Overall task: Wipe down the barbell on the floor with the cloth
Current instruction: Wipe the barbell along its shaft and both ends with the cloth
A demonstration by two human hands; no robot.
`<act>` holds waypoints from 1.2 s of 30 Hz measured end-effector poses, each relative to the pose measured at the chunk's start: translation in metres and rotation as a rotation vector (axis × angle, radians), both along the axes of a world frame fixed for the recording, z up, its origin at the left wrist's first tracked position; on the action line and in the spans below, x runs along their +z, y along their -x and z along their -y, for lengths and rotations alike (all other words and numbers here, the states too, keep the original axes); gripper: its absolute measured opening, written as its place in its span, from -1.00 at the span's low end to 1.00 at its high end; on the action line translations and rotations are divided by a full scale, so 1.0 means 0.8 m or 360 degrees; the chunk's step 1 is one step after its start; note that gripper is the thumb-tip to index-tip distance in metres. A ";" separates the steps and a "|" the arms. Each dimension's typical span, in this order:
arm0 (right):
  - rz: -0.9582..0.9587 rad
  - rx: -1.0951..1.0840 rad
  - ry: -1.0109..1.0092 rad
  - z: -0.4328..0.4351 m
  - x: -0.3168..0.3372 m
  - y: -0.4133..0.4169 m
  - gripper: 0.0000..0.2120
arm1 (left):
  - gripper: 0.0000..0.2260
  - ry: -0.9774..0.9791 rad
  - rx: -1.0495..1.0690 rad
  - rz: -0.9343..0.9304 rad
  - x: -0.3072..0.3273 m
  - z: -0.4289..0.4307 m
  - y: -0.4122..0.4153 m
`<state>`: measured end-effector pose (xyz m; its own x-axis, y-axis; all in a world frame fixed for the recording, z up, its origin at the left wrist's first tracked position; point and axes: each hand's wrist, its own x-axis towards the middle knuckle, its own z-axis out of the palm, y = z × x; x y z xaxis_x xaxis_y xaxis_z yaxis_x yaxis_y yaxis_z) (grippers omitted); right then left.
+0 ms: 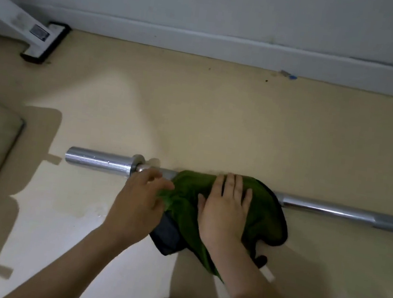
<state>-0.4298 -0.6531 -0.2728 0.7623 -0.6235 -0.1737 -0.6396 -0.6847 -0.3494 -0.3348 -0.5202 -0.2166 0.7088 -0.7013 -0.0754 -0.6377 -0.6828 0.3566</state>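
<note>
Barbell [332, 211]: chrome, laid on the cream floor [219, 117], long axis running left to right across the middle of the frame and tilting slightly downward toward the right edge, where it is cut off; the sleeve end [97, 161] and collar are seen left of centre. Cloth [264, 215]: green with a dark edge, draped over the shaft just right of the collar, its lower part trailing on the floor toward the bottom of the frame. Right hand [226, 210]: laid flat on top of the cloth directly over the shaft, fingers [231, 187] extended and slightly spread, pressed down and not curled around the bar. Left hand [141, 200]: placed at the cloth's left edge, just beside the collar; its fingers appear bent onto the fabric, but whether the fabric is pinched cannot be told. Relation noted: the bare shaft extends mostly to the right of both hands, so the right hand is the nearer one to the uncovered length, and a stroke along the axis toward the right is judged the likely move. A white furniture leg [42, 38] is noted at upper left, a skirting board [229, 45] along the top.
</note>
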 end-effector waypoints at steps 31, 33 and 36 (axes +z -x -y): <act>0.0174 0.0432 -0.0215 -0.106 0.010 -0.124 -0.65 | -0.72 -0.0123 -0.0471 0.0247 -0.042 -0.045 -0.121; 0.0205 0.0488 -0.0167 -0.091 0.014 -0.113 -0.64 | -0.73 -0.0132 -0.0482 0.0257 -0.050 -0.046 -0.131; 0.0147 0.0121 0.0148 -0.036 0.003 -0.038 -0.59 | -0.69 -0.0305 -0.0558 0.0292 -0.062 -0.040 -0.148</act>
